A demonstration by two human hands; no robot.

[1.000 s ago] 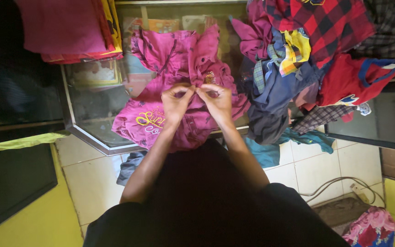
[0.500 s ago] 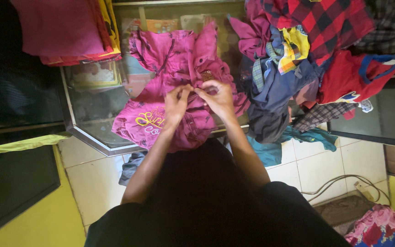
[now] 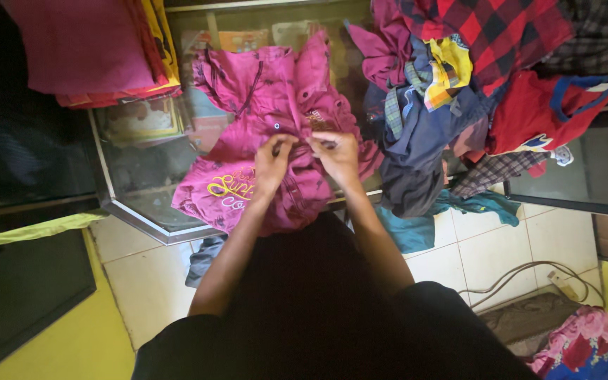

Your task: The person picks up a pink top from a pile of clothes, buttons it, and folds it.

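**Head view: magenta shirt pinched at its placket**

At frame centre, the magenta shirt (image 3: 262,141) lies spread on the glass counter (image 3: 135,183). Your left hand (image 3: 272,163) and right hand (image 3: 337,156) each pinch its front edges together, apparently aligning them. A mixed clothes heap (image 3: 459,105) sits upper right.

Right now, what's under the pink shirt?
The pink shirt lies on a glass counter top; printed items show through the bare glass. What sits directly beneath the fabric is covered. Both hands pinch its front.
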